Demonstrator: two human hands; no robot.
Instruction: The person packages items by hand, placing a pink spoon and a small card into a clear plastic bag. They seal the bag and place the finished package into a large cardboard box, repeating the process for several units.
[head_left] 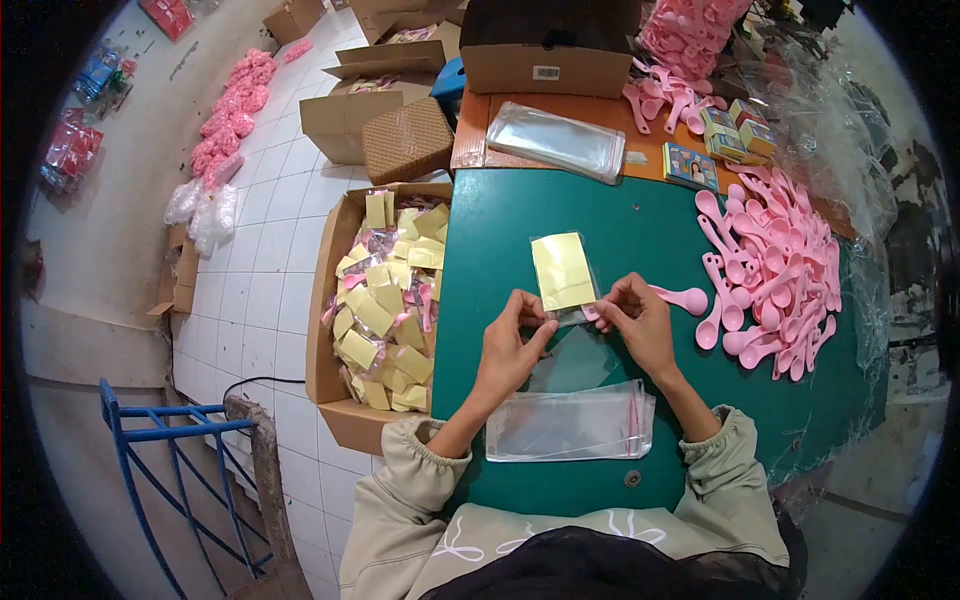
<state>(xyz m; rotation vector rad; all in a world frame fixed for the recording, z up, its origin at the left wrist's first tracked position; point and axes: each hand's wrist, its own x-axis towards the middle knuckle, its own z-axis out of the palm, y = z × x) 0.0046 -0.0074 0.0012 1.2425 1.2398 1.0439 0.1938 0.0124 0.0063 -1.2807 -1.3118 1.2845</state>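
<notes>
A clear plastic bag (pixel 592 262) with a yellow card (pixel 563 272) inside lies over the green table in front of me. My left hand (pixel 515 335) pinches the bag's lower left edge between thumb and fingers. At its lower right corner, my right hand (pixel 637 322) has thumb and fingertips closed on a small pink plastic piece (pixel 590 312); the rest of that piece is hidden. Just right of that hand lies a pink measuring spoon (pixel 686 299). A stack of clear bags (pixel 565 425) lies between my forearms, with a loose clear bag (pixel 575 362) above it.
A heap of pink spoons (pixel 775 270) covers the table's right side. To the left stands a cardboard box (pixel 328 300) of packed bags with yellow cards. More clear bags (pixel 556 140), small card boxes (pixel 690 166) and a brown carton (pixel 545 65) sit along the back.
</notes>
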